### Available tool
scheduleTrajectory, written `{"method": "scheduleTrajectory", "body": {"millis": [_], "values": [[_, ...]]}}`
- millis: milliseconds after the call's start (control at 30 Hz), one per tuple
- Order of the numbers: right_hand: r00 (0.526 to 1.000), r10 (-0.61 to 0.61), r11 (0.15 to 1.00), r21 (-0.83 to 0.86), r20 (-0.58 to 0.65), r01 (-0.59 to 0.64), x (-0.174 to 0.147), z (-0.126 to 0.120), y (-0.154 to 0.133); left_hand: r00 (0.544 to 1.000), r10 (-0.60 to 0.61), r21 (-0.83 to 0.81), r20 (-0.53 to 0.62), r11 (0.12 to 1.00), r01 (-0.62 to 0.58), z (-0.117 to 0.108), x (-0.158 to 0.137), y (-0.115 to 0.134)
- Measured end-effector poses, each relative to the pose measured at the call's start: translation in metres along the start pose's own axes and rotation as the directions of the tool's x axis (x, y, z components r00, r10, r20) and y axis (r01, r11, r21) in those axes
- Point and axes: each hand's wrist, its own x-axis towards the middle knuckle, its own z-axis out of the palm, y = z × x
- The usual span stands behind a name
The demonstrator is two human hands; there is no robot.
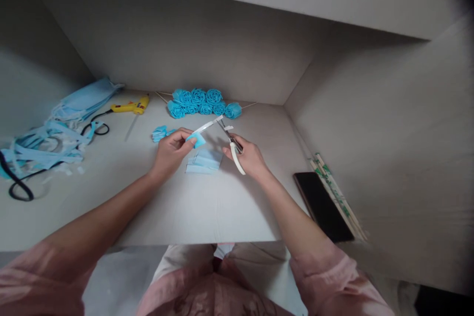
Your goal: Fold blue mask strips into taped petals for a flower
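My left hand (173, 150) pinches a small folded piece of blue mask fabric (197, 140) between thumb and fingers. A thin white strip (207, 125) runs from that hand up to the right. Around the white handles of a pair of scissors (236, 154) my right hand (252, 158) is closed. The blades point up and left, meeting the far end of the strip, where a small white scrap (228, 128) shows. Below and between the hands lie flat light-blue fabric pieces (204, 163). Small cut blue pieces (160, 133) lie just beyond my left hand.
Several blue fabric roses (198, 97), some with sticks, line the back wall. To the left are a yellow glue gun (135, 105) with black cord, a stack of face masks (87, 98) and tangled blue strips (48, 150). A black phone (324, 207) and wooden sticks (338, 195) lie right.
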Motion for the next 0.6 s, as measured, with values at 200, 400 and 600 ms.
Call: {"method": "scheduleTrajectory", "body": {"millis": [200, 400, 600], "values": [[0.999, -0.010, 0.998, 0.061, 0.032, 0.008, 0.001, 0.002, 0.002, 0.990, 0.097, 0.086, 0.104, 0.991, -0.106, 0.004, -0.003, 0.006], [0.997, -0.077, 0.979, 0.192, 0.026, 0.071, 0.002, 0.005, 0.005, 0.980, 0.118, 0.164, 0.161, 0.976, -0.144, 0.005, -0.006, 0.013], [0.996, -0.088, 0.954, 0.290, 0.017, 0.080, 0.001, 0.002, -0.001, 0.980, 0.120, 0.164, 0.156, 0.976, -0.146, 0.005, -0.006, 0.013]]}}
